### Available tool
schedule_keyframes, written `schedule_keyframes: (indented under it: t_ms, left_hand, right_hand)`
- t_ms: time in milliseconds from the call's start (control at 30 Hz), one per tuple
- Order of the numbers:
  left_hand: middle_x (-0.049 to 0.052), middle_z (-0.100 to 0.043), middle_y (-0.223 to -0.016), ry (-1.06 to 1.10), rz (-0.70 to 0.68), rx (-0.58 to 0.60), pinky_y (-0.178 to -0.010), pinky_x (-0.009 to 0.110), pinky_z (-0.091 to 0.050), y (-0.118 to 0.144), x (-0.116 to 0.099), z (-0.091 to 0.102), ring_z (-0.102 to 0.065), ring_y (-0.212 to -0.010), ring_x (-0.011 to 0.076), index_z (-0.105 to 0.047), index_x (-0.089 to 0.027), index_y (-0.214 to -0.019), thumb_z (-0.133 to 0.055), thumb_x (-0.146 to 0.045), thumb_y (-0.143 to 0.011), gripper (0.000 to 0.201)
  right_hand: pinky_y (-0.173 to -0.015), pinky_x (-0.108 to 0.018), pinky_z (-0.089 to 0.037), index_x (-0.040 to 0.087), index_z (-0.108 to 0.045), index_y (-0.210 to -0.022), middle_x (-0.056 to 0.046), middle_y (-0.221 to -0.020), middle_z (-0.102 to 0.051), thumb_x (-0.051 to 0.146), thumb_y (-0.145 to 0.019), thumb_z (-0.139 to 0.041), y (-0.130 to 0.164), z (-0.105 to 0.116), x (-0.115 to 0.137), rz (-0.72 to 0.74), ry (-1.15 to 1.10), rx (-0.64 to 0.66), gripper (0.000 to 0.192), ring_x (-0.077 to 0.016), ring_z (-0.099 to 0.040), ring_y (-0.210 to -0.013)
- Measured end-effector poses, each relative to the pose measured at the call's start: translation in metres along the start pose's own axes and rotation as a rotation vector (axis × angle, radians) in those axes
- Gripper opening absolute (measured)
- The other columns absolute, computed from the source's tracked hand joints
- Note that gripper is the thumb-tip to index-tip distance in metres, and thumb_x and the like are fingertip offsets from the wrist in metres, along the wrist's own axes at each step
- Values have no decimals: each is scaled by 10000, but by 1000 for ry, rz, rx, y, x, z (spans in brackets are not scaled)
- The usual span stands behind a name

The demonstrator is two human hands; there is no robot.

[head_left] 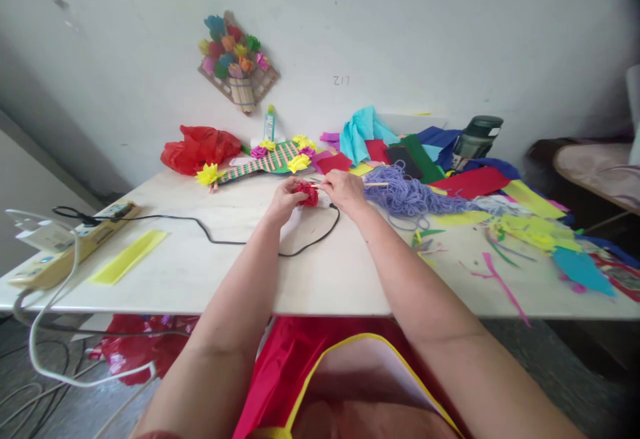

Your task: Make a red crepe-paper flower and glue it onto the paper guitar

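Over the middle of the table, my left hand [286,199] pinches a small red crepe paper flower [307,194]. My right hand [344,189] has its fingers closed on a thin wooden stick [377,184], whose far end sticks out to the right and whose tip meets the flower. A black cord [225,242] loops beneath both hands toward a pale object mostly hidden under them. Just beyond the hands lies a guitar-shaped piece [265,162] of green card and wooden strips, trimmed with yellow and purple paper flowers.
Purple yarn [410,189] is heaped right of my hands, with coloured paper and a dark bottle [477,142] behind. A power strip [75,245] and yellow paper [130,257] lie left. A red plastic bag [200,149] and glue bottle [269,123] stand at the back.
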State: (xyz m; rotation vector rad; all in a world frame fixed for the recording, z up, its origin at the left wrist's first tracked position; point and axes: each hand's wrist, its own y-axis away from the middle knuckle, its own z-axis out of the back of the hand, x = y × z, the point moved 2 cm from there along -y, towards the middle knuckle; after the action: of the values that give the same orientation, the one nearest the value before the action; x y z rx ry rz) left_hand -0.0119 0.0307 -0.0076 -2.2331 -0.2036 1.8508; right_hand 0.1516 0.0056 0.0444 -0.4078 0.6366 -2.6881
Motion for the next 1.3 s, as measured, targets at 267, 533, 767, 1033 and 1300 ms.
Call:
schedule_keyframes:
  t_ms: [267, 533, 767, 1033, 1300]
  left_hand:
    - [0, -662, -637, 33, 73, 14, -486, 233, -417, 3, -4, -1, -577, -524, 129, -642, -149, -729, -710, -155, -467, 271]
    - [19, -662, -618, 21, 56, 22, -480, 242, -399, 1, 0, 1, -562, -511, 134, -681, -145, -714, -688, -153, -495, 220]
    - [14, -660, -623, -25, 16, 25, -483, 231, -390, -2, 3, 0, -544, -512, 122, -689, -144, -745, -676, -141, -494, 252]
    - [10, -681, -641, 1, -4, -59, -507, 235, -428, -4, 5, 1, -576, -534, 129, -670, -141, -744, -691, -154, -463, 282]
    - [47, -718, -780, 93, -45, -120, -655, 300, -519, -4, 4, 4, -640, -659, 154, -654, -137, -795, -710, -146, -460, 340]
  right_hand:
    - [-668, -299, -330, 175, -749, -938, -88, -1003, -721, 292, -923, -564, -1, -5, -1, 98, 20, -56, 219, -205, -603, -917]
    - [-690, -319, -339, 149, -742, -940, -117, -1022, -708, 290, -946, -499, 1, 0, 8, 190, 103, -33, 281, -227, -602, -957]
    - [-696, -299, -360, 180, -737, -1039, -96, -1045, -733, 339, -965, -492, 1, 0, 4, 80, 69, 31, 302, -214, -639, -940]
    - [-711, -300, -384, 184, -730, -1054, -96, -1067, -738, 342, -967, -491, 1, 2, 7, 78, 82, 46, 299, -221, -659, -944]
    - [-697, -309, -378, 160, -723, -1057, -118, -1043, -727, 342, -976, -455, 2, 8, 10, 109, 108, 21, 334, -239, -651, -923]
